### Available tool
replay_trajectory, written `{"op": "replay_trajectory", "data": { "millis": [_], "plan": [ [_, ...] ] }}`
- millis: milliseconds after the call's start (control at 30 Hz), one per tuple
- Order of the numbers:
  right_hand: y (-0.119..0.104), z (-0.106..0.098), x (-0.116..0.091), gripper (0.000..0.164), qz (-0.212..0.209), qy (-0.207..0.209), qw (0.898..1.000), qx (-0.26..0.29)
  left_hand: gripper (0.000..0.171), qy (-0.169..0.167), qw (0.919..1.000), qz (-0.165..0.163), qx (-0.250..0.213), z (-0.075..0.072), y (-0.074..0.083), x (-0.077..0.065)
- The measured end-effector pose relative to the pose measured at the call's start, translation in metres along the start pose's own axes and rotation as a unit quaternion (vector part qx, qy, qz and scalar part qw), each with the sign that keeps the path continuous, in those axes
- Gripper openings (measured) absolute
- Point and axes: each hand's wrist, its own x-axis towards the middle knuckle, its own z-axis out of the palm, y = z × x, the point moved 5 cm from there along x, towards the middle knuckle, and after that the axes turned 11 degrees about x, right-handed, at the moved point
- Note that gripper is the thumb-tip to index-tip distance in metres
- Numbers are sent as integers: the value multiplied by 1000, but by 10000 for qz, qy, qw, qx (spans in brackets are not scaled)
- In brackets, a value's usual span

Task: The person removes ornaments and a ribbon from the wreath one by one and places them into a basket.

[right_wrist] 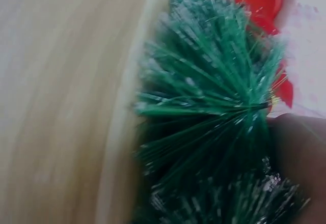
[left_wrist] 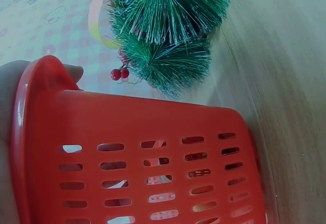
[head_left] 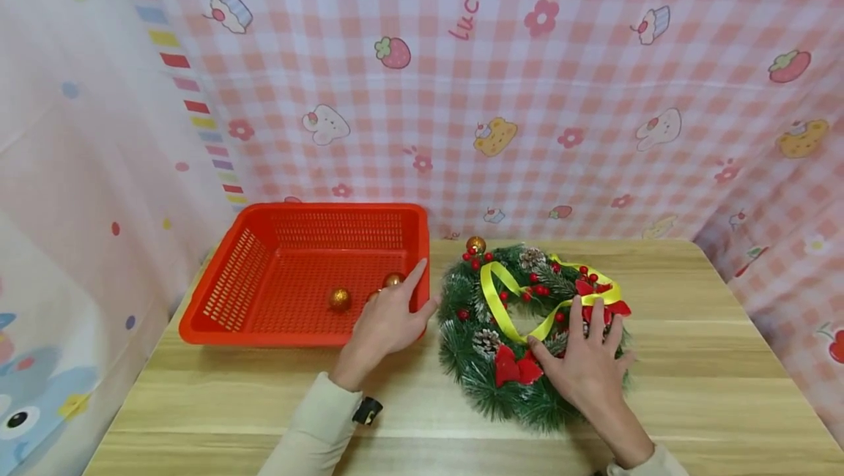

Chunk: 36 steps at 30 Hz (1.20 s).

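Note:
A red plastic basket [head_left: 257, 340] stands on the left of the table, with gold glitter balls [head_left: 340, 299] inside near its front right. My left hand [head_left: 389, 315] lies over its front right corner, index finger and thumb stretched out; it hides part of the balls. To the right lies a green Christmas wreath [head_left: 461, 359] with red berries, pinecones and red bows [head_left: 516, 366]. A yellow ribbon [head_left: 494, 300] loops loosely across it. My right hand [head_left: 590, 366] rests on the wreath's front right side, fingers spread, thumb at the ribbon's lower end.
Another gold ball [head_left: 475, 244] sits at the wreath's back left edge. The wooden table [head_left: 712, 388] runs back to a pink checked cloth [head_left: 448, 117]. Pale patterned cloth [head_left: 86, 168] hangs on the left. The basket's slotted wall [left_wrist: 147, 117] stands close to the wreath.

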Motion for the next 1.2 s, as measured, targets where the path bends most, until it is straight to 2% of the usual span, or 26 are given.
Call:
{"op": "replay_trajectory", "data": {
  "millis": [167, 367, 667, 800, 900, 1033, 1200],
  "plan": [
    [8, -1, 9, 105, -541, 108, 9981, -278, 70, 37, 10000, -21, 43, -1, -1, -1],
    [22, -9, 28, 100, -1287, -87, 9912, -292, 70, -68, 10000, -57, -28, 1, -2, -2],
    [43, -28, 56, 92, -2279, -446, 9724, -246, 69, -109, 9999, -11, -93, 4, 0, -2],
    [44, -35, 65, 88, -2638, -486, 9628, -323, 68, -13, 10000, 10, -84, 2, 0, -1],
    [33, -42, 61, 85, -2688, -352, 9617, -411, 69, 28, 9999, 41, -116, 1, 0, 0],
    [-2, -45, 39, 76, -2535, -36, 9672, -153, 70, -23, 9998, 43, -211, 1, -2, 0],
    [-49, -25, 8, 74, -2319, -71, 9720, 365, 69, 34, 9999, -11, -141, 3, -2, 0]
  ]
}}
